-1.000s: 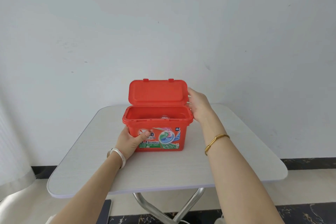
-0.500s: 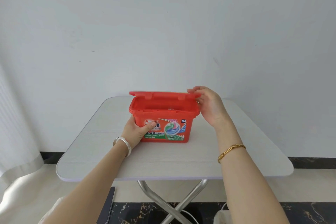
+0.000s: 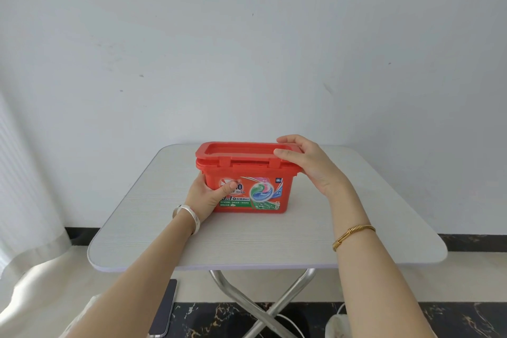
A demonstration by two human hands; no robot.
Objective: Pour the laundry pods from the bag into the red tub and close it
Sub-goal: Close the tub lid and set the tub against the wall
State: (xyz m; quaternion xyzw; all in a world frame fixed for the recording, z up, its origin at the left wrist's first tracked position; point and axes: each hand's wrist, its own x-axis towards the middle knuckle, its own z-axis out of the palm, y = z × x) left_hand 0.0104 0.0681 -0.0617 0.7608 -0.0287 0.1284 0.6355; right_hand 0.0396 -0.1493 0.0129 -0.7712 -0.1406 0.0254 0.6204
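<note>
1. Head view: The red tub [image 3: 248,189] stands on the counter [image 3: 356,217] between the hands, its lid [image 3: 244,152] now lying flat on the rim after standing upright a second ago and hanging half-lowered a half-second ago.
2. Head view: The left hand [image 3: 210,196] is wrapped around the tub's near-left corner, thumb across the label, bracing it.
3. Head view: The right hand [image 3: 307,163] curls over the lid's right end, fingers on top and thumb at the front edge, pressing down.
4. Head view: Two front clasps [image 3: 274,162], just left of the right thumb, hang over the rim; whether they have snapped shut cannot be told.
5. Head view: No bag or pods are visible, so pouring looks finished and only latching appears to remain.
</note>
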